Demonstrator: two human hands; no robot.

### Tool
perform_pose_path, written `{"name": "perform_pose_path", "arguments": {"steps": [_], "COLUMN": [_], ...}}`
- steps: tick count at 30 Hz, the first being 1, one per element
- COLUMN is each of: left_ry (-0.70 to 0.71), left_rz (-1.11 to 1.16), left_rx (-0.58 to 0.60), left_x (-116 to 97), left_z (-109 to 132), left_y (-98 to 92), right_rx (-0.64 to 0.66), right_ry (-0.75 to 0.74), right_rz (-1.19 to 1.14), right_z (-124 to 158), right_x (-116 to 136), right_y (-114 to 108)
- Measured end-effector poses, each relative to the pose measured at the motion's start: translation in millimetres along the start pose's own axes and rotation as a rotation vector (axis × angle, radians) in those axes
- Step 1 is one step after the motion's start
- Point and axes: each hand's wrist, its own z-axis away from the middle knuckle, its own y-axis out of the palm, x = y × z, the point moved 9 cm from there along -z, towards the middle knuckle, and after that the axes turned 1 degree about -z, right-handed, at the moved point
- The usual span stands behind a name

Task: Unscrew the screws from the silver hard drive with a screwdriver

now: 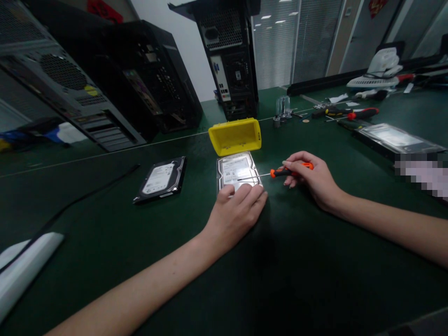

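A silver hard drive [235, 169] lies label side up on the green table, its far end close to a yellow bin [235, 136]. My left hand [240, 205] is closed over the near end of the drive, fingers curled on its edge, hiding that part. In my right hand [308, 175] is a screwdriver [280, 173] with an orange and black handle, held between thumb and fingers. Its thin shaft points left across the drive, the tip over the label; whether it touches cannot be made out. A second hard drive [161, 179] rests to the left.
Computer cases [231, 60] stand at the back and left. Pliers [362, 113], a clear plastic cup [283, 106] and small tools lie at the back right. Another drive [392, 136] sits far right, beside a blurred-out patch. A black cable [84, 198] crosses the left side.
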Motion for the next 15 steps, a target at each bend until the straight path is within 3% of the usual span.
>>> {"name": "perform_pose_path", "arguments": {"steps": [6, 15], "left_ry": [-0.048, -0.056], "left_rz": [0.072, 0.100], "left_rx": [0.332, 0.472], "left_x": [-8.0, -14.5], "left_z": [4.0, 8.4], "left_y": [19.5, 29.0], "right_rx": [0.003, 0.005], "right_ry": [0.003, 0.000], "right_rz": [-0.004, -0.014], "right_z": [0.2, 0.0], "right_x": [1.1, 0.3], "right_y": [0.7, 0.6]}}
